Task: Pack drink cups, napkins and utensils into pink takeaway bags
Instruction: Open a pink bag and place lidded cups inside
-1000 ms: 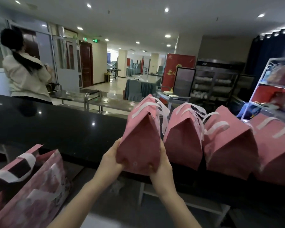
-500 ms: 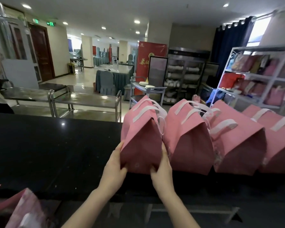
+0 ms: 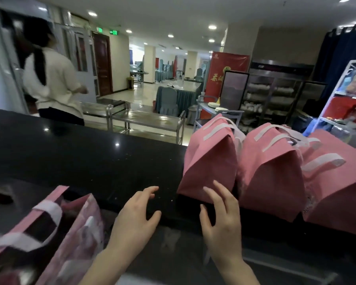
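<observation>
Two empty hands at the near edge of the glossy black stone counter, beside a row of pink takeaway bags.

The left hand and right hand are apart, fingers spread and relaxed, gripping nothing. The pink paper bag with white strap handles and a folded top stands upright on the counter just beyond the right hand, whose fingertips overlap its lower front; contact cannot be told. The left hand is off to that bag's left. A second closed pink bag stands against its right side. An open pink bag sits lower, left of the left hand.
</observation>
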The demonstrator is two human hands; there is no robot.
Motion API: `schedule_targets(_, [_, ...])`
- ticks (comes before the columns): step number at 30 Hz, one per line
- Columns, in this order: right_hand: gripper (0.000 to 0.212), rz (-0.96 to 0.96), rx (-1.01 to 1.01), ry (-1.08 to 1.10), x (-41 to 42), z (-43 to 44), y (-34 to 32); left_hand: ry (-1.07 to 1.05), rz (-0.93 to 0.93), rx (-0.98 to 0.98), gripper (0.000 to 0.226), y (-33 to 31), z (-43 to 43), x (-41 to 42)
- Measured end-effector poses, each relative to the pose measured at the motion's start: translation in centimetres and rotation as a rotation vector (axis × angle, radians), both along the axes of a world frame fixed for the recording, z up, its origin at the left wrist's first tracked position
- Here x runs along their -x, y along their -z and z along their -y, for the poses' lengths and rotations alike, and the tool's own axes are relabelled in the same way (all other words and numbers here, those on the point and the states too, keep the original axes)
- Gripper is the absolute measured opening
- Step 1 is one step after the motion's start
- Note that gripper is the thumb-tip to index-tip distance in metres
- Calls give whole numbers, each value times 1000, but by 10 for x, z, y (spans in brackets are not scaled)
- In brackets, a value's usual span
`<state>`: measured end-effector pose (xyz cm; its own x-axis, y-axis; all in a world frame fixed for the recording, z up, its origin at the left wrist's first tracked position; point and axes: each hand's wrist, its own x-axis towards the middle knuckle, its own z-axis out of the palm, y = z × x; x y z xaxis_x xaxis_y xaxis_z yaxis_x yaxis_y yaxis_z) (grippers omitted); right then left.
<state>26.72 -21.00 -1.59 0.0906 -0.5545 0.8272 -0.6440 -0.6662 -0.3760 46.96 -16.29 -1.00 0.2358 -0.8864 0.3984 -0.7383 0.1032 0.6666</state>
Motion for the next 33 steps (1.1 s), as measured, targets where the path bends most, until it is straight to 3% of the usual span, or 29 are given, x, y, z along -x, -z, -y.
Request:
schedule_targets(2, [39, -27, -43, -155, -19, -5, -1, -122, 71, 46, 49, 0, -40, -14])
schedule_targets(6, [37, -212, -172, -441, -70, -16, 4, -394, 259, 110, 32, 3, -107, -38])
schedule_targets(12, [50, -545, -214, -675, -138, -32, 8, -623, 413, -162, 40, 31, -162, -71])
schedule_targets(15, [56, -679, -153, -698, -165, -34, 4, -589, 430, -248, 35, 44, -176, -88])
schedule_targets(19, [61, -824, -51, -675, -194, -32, -2, -424, 380, -211, 21, 47, -192, -111])
schedule_targets(25, [36, -1068, -90, -693, -218, -46, -4, -293, 321, -131, 22, 49, -224, -151])
schedule_targets(33, [19, -914, -103, -620, -186, -76, -12, -146, 294, 43, 32, 45, -229, -169])
